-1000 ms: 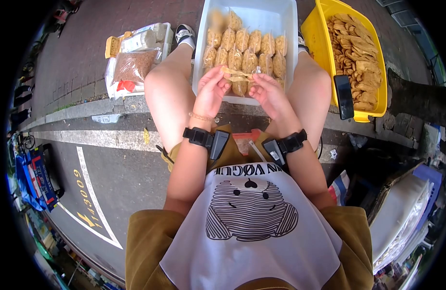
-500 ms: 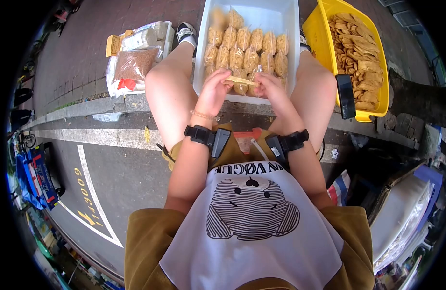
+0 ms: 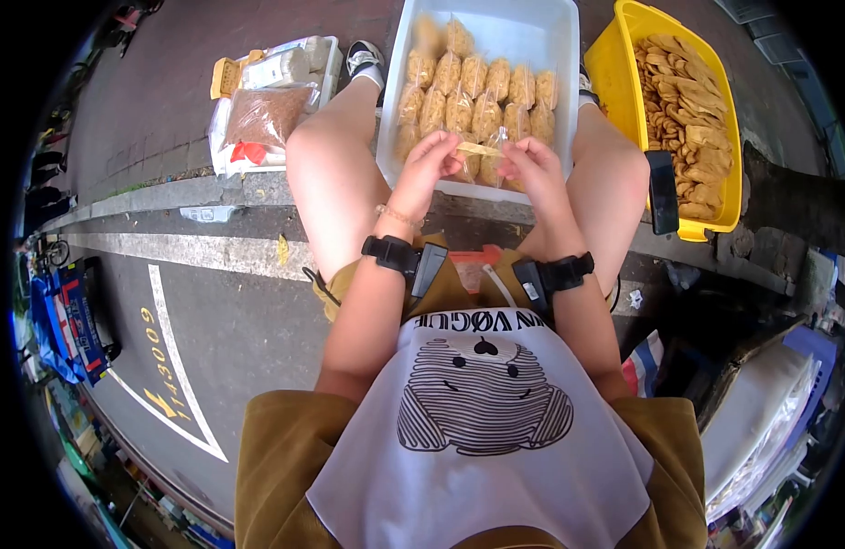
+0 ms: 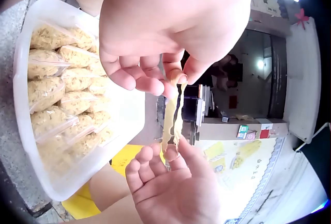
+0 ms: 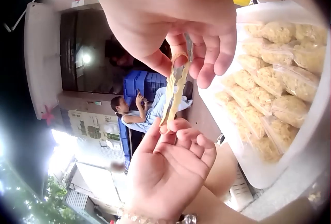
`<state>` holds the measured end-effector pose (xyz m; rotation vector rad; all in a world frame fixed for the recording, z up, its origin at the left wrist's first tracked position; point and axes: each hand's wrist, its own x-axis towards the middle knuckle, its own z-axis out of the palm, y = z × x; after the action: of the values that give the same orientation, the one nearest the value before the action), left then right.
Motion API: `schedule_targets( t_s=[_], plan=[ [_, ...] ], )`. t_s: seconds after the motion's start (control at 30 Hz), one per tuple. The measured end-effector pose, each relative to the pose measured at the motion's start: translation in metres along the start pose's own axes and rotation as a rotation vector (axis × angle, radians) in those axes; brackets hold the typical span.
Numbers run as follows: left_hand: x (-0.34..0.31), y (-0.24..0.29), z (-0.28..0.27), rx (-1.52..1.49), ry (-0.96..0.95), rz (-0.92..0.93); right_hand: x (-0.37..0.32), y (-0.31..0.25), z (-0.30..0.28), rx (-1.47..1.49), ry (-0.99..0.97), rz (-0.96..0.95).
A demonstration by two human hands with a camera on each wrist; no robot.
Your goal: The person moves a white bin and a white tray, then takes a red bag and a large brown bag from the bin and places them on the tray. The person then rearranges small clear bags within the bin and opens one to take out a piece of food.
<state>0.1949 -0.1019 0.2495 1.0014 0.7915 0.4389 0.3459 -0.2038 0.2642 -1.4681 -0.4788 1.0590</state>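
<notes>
Both hands hold a thin, pale yellow strip stretched between them over the near edge of a white tub. In the left wrist view the strip shows a long split down its middle. My left hand pinches one end between thumb and fingers. The other end is pinched by my right hand, its remaining fingers loosely bent. Beneath them, rows of clear bags filled with yellow shredded food stand in the tub.
A yellow bin of flat brown pieces stands to the right, a black phone at its near side. To the left is a white tray with a bag of reddish-brown granules. In the right wrist view a seated person appears beyond.
The strip was slanted and looped a second ago, then drawn out straight; both hands keep hold of its ends. The head view has shifted slightly, so the whole scene sits further right.
</notes>
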Motion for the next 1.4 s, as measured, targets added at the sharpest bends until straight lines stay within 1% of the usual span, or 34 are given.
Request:
schedule_targets(
  t_s=[0.07,0.2,0.23,0.27,0.33,0.37,0.4,0.47,0.53,0.6,0.63,0.67,0.73,0.87,0.93,1.0,1.07,1.17,1.23,1.3,1.33,1.4],
  plan=[
    [-0.003,0.007,0.004,-0.246,-0.074,-0.023,0.000,-0.001,-0.001,0.035,0.002,-0.016],
    [-0.003,0.007,0.006,-0.126,-0.020,-0.022,-0.003,-0.007,0.001,0.135,0.036,-0.061],
    [-0.003,0.004,0.006,-0.157,-0.013,0.027,-0.002,-0.006,-0.001,0.142,0.032,-0.074],
    [-0.002,0.003,0.006,-0.152,0.000,0.034,-0.002,-0.007,-0.001,0.147,0.018,-0.074],
    [-0.002,0.001,0.005,-0.108,-0.053,0.082,-0.005,-0.010,0.002,0.125,0.090,-0.082],
    [-0.001,0.000,0.005,-0.101,-0.067,0.086,-0.003,-0.007,0.000,0.115,0.073,-0.121],
    [-0.001,-0.002,0.005,-0.089,-0.086,0.111,-0.002,-0.007,0.001,0.122,0.060,-0.120],
    [0.000,-0.005,0.003,-0.021,-0.096,0.123,-0.002,-0.006,0.001,0.073,0.112,-0.120],
    [-0.002,-0.004,0.002,-0.040,-0.089,0.127,-0.005,-0.009,0.005,0.043,0.143,-0.125],
    [-0.001,-0.004,0.007,-0.075,-0.100,0.132,-0.007,-0.012,0.007,0.048,0.071,0.148],
    [-0.002,-0.002,0.006,-0.115,-0.074,0.132,-0.006,-0.008,0.002,0.188,-0.095,0.254],
    [-0.002,-0.001,0.005,-0.156,-0.050,0.132,-0.007,-0.007,0.001,0.176,-0.083,0.247],
    [0.000,-0.003,0.007,-0.172,-0.051,0.161,-0.010,-0.006,0.007,0.322,-0.213,0.296],
    [-0.002,-0.006,0.011,-0.072,-0.049,0.168,-0.005,-0.001,0.005,0.388,-0.175,0.243],
    [0.000,-0.012,0.011,-0.060,-0.102,0.179,-0.005,-0.003,0.006,0.366,-0.077,0.225],
    [0.001,-0.016,0.012,-0.061,-0.123,0.188,-0.006,-0.005,0.008,0.366,-0.064,0.226],
    [0.001,-0.017,0.013,-0.019,-0.145,0.200,-0.007,-0.001,0.008,0.319,-0.091,0.207],
    [0.001,-0.016,0.015,0.029,-0.173,0.245,0.000,0.011,0.004,0.361,-0.045,0.197],
    [-0.001,-0.014,0.018,0.038,-0.216,0.228,0.001,0.010,0.004,0.389,-0.025,0.188],
    [-0.004,-0.011,0.019,0.050,-0.255,0.214,0.001,0.007,0.005,0.462,-0.051,0.263],
    [-0.005,-0.009,0.019,0.096,-0.289,0.215,0.002,0.005,0.005,0.465,-0.047,0.261],
    [-0.008,-0.006,0.019,0.143,-0.328,0.217,0.003,0.003,0.005,0.567,-0.163,0.392]
  ],
)
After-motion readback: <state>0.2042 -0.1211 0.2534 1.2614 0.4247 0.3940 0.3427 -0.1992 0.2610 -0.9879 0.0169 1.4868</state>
